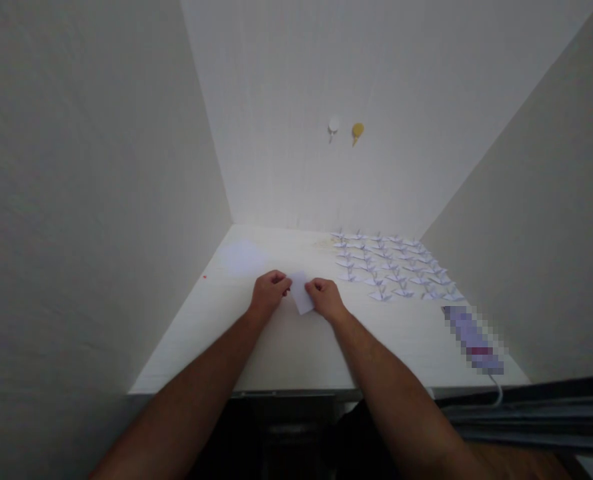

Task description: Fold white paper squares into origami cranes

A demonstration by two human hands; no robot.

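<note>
A small folded piece of white paper (pixel 301 293) lies on the white table (pixel 286 353), held between both hands. My left hand (pixel 270 291) pinches its left edge with curled fingers. My right hand (pixel 325 297) grips its right edge, fingers closed too. Both forearms reach in from the near table edge. To the right of my hands, several white folded paper cranes (pixel 391 267) stand in rows on the tabletop.
A stack of pale square paper sheets (pixel 245 257) lies at the back left of the table. A blurred flat device (pixel 473 339) with a white cable lies at the right front edge. Two hooks, white (pixel 333 128) and yellow (pixel 357 132), hang on the back wall. Walls close in on three sides.
</note>
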